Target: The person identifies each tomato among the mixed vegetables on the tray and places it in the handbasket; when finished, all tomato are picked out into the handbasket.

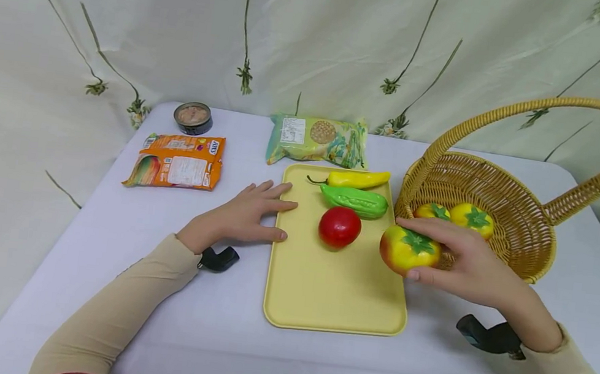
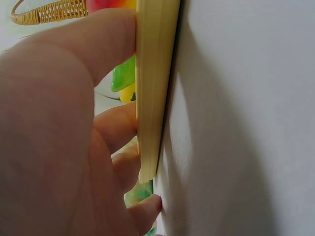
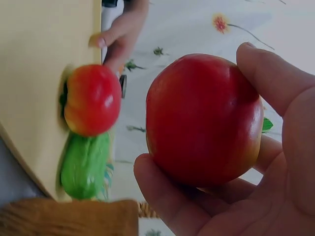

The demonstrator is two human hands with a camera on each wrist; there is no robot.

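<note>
While the left hand (image 1: 244,210) rested spread against the yellow tray's (image 1: 334,296) left edge, head view had the right hand (image 1: 469,262) gripping a toy persimmon (image 1: 406,251) over its right edge, beside the wicker basket (image 1: 520,203). On tray: yellow chili pepper (image 1: 359,179), bitter melon (image 1: 356,202), red persimmon (image 1: 340,227). Two persimmons (image 1: 473,219) sat in basket; transfer looked partway, held one not yet set down. Left wrist view: fingers touched tray rim, grasping nothing. Right wrist view: thumb and fingers clamped round held fruit, clear of tray.
</note>
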